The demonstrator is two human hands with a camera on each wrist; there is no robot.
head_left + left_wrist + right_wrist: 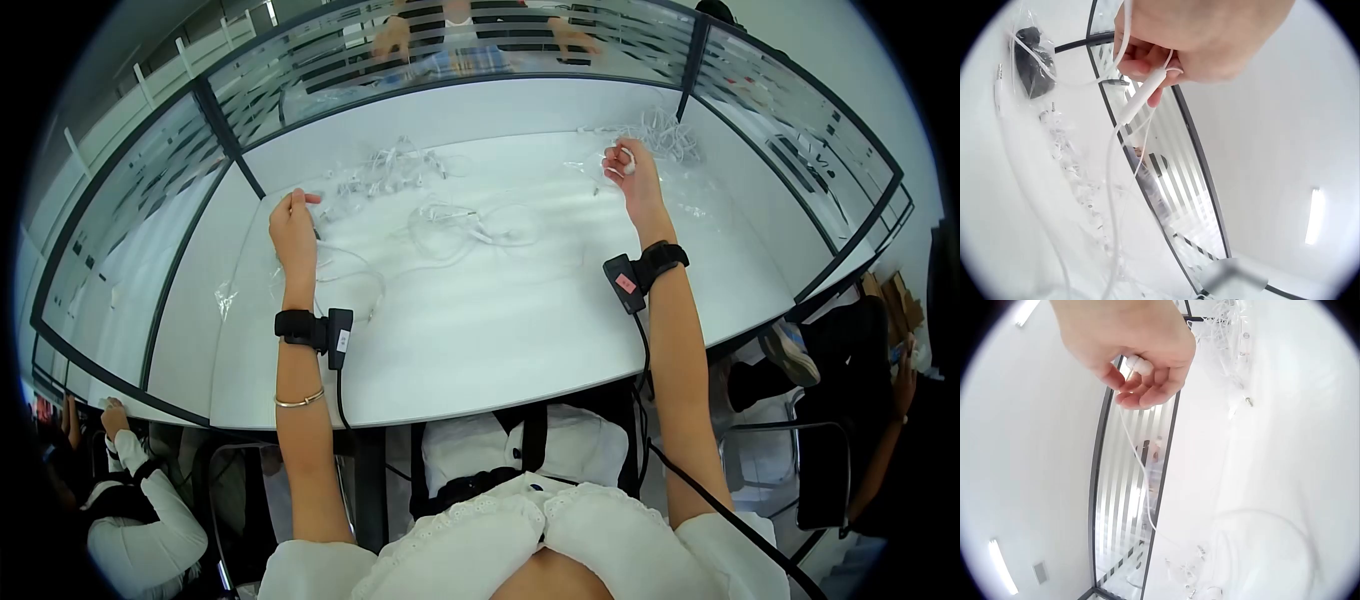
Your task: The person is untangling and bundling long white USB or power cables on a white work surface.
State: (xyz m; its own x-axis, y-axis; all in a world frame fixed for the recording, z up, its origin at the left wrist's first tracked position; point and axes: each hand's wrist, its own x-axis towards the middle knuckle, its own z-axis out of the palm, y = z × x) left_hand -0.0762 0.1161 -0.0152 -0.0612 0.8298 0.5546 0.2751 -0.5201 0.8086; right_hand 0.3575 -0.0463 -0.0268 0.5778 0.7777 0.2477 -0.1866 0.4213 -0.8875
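My left hand (293,237), at the left side of the table, grips a thin white earphone cable. In the left wrist view a slim white inline piece (1142,97) of that cable slants below the fingers, with cable strands trailing down from it. Farther right, my right hand (638,180) is raised over the table with curled fingers. The right wrist view shows white earbuds (1140,365) held within those fingers, and a thin white wire (1137,455) runs down from them. Parts of the earbuds are hidden by the fingers.
Loose white earphones (390,172) lie at the back left, and a tangled heap of white cables (665,135) at the back right. A coiled white cable (450,228) is mid-table. A bagged black item (1034,62) shows in the left wrist view. Black-framed glass partitions (460,50) surround the table.
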